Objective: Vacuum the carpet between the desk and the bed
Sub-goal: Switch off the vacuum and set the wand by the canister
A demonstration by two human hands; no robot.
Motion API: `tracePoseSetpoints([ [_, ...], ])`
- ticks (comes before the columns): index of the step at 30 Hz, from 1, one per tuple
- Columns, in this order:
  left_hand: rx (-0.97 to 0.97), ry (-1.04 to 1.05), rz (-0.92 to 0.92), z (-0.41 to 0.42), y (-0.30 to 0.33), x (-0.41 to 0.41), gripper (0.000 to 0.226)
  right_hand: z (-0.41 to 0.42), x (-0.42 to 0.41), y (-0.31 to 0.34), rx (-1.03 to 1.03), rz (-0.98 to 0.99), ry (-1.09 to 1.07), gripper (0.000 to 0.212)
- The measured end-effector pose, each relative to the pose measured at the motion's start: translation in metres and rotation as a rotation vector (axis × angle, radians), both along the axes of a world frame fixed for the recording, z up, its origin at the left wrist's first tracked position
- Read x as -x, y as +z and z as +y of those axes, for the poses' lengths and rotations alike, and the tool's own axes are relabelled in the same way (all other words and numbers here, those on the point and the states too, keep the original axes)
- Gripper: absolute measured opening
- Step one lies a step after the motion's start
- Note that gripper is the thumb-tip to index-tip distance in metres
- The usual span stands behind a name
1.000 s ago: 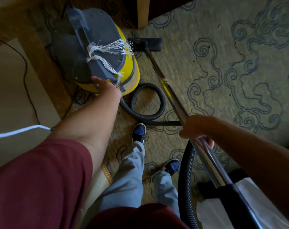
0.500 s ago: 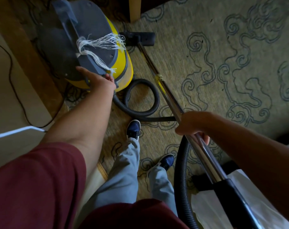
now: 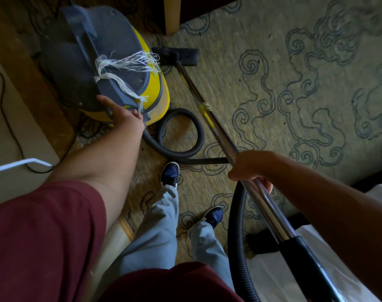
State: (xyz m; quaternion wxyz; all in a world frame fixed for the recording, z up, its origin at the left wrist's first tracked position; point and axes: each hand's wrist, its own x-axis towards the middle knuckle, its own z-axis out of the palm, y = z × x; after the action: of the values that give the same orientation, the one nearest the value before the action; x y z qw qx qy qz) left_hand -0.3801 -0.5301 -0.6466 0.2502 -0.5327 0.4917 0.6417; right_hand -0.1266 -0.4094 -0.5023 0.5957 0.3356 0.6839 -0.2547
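Note:
A yellow vacuum canister (image 3: 155, 88) with a grey lid stands on the patterned carpet (image 3: 273, 94) at the upper left. White frayed string is tied round its handle (image 3: 92, 42). My left hand (image 3: 124, 118) reaches to the handle's near end: the fingertips touch it and the thumb lies stretched along the lid. My right hand (image 3: 251, 166) grips the metal wand (image 3: 209, 118). The wand runs up to the black floor head (image 3: 177, 55), which lies flat on the carpet beside the canister. The black hose (image 3: 181, 131) loops on the floor between canister and wand.
A wooden desk edge (image 3: 28, 79) runs down the left, with a black cable (image 3: 9, 118) and a white cable (image 3: 17, 163) on its top. A pale furniture leg (image 3: 172, 14) stands behind the floor head. White bedding (image 3: 273, 269) fills the lower right. My shoes (image 3: 170, 173) stand on the carpet.
My left hand has loosened on the handle's end; its thumb now stretches out along the lid. My right hand keeps its grip on the wand. The view has shifted slightly.

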Motion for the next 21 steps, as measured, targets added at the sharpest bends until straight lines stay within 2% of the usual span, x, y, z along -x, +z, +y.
tracePoseSetpoints([
  [3,-0.003,-0.248,-0.023,-0.023,0.000,0.002,0.079,-0.001,-0.010,-0.004,-0.110,0.091,0.020,0.036],
  [7,0.358,-0.563,0.120,-0.051,0.010,0.014,0.076,0.006,-0.009,0.005,-0.267,0.222,-0.057,0.041],
  [9,0.412,-0.665,0.211,-0.056,0.022,0.027,0.062,0.011,0.000,0.013,-0.253,0.287,-0.113,0.038],
  [13,0.423,-0.862,0.323,-0.041,0.043,0.047,0.059,0.015,0.023,0.025,-0.221,0.401,-0.239,0.063],
  [16,0.469,-1.027,0.374,-0.027,0.064,0.046,0.054,0.015,0.035,0.037,-0.172,0.518,-0.242,0.069],
  [18,0.470,-1.124,0.391,-0.015,0.075,0.045,0.046,0.017,0.040,0.042,-0.141,0.523,-0.298,0.059],
  [20,0.477,-1.217,0.386,-0.008,0.085,0.042,0.044,0.021,0.038,0.049,-0.144,0.498,-0.361,0.034],
  [21,0.496,-1.254,0.373,-0.003,0.088,0.041,0.046,0.024,0.036,0.052,-0.151,0.482,-0.382,0.030],
])
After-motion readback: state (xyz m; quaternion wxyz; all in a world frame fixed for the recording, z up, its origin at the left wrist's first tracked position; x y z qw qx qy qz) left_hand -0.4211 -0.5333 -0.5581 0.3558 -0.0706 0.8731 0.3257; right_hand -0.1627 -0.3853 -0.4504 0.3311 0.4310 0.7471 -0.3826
